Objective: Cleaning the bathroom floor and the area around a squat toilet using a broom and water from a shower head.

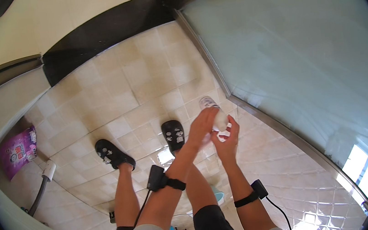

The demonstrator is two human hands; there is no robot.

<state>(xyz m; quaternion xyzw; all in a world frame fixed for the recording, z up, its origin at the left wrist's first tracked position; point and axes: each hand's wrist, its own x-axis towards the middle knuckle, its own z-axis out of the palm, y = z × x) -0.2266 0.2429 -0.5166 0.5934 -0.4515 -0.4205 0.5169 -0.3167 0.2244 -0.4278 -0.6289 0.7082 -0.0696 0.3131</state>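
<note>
A white bottle (pixel 220 121) with a printed label towards its far end is held out in front of me, over the floor and near the glass door. My left hand (pixel 203 126) wraps around its middle from the left side. Below it, my right hand (pixel 227 142) has thumb and fingers curved about the rounded near end, with the fingertips against it. Part of the bottle is hidden behind the left hand. Each forearm wears a black strap (pixel 176 184) with a small box and a cable.
A frosted glass door (pixel 287 57) in a metal frame stands on the right. Black clogs (pixel 173 135) are on my feet, on beige tiles (pixel 116 99). A purple packet (pixel 19 152) and a grey hose (pixel 38 195) lie left. A black threshold (pixel 108 29) crosses ahead; a pale-blue basin (pixel 218 195) sits behind my leg.
</note>
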